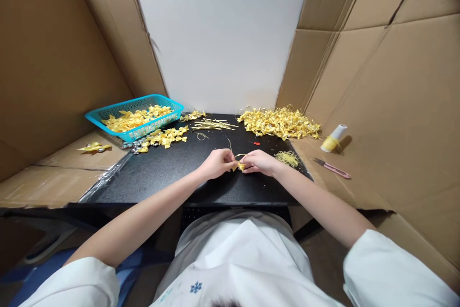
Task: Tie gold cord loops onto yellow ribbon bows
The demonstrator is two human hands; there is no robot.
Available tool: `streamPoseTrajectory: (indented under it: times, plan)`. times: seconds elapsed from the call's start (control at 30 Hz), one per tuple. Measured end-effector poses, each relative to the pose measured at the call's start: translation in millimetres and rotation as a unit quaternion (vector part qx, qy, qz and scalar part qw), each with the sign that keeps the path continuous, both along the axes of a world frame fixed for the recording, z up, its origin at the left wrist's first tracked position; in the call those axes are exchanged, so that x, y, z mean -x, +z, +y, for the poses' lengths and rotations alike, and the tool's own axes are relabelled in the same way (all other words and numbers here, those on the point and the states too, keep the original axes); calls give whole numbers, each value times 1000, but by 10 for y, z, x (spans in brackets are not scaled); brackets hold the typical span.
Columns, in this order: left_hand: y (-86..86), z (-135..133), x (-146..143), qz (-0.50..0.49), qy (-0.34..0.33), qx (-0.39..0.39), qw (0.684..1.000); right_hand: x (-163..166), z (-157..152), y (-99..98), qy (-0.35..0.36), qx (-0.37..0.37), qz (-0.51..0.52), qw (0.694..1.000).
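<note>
**A:** Where is the bow?

**B:** Right in the grip; the left hand [216, 163] pinches the bow [240, 166] from one side and the right hand [260, 162] from the other; both sets of fingertips are closed tight on it, just above the table [161, 173].

**A:** And the thread?

**B:** The thread [240, 155] rises in a small loop just above the grip; one end trails away beyond the hands; which fingers hold its ends I cannot tell, it is too fine.

**A:** How do I do this step well?

**B:** As I judge it, one hand pins the waist of the bow so the folds do not spring open; the other leads the thread; bring the loop down onto the waist, not onto a wing; pull evenly and sideways rather than upward, or the bow twists in the pinch.

**A:** Does anything near the grip get in the way?

**B:** Only the tangle [287, 157] just right of the right hand; a trailing end could catch in it. The snips [332, 168] and spool [333, 138] lie farther right, well apart. The strands [213, 125] lie beyond the grip, and the pile [280, 122] beyond it to the right. The basket [94, 116] stands well off to the left.
</note>
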State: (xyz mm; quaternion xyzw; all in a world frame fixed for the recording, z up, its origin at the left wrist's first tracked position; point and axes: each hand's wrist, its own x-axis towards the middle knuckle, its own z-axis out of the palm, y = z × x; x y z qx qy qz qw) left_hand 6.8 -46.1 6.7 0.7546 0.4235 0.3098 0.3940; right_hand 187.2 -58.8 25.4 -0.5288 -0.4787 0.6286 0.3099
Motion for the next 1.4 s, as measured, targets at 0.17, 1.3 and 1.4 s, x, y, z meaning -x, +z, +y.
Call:
streamPoseTrajectory:
  times: [0.17,1.3,1.4]
  plan:
    - [20,271,-73,-84,95,43,991,37,331,-56,-36,-68,27,997]
    - [-43,379,-38,-172,78,-31,981,66,385,-268,-66,-460,-78,882]
    - [-49,375,-39,-176,81,-43,980,69,378,-258,-64,-470,-73,877]
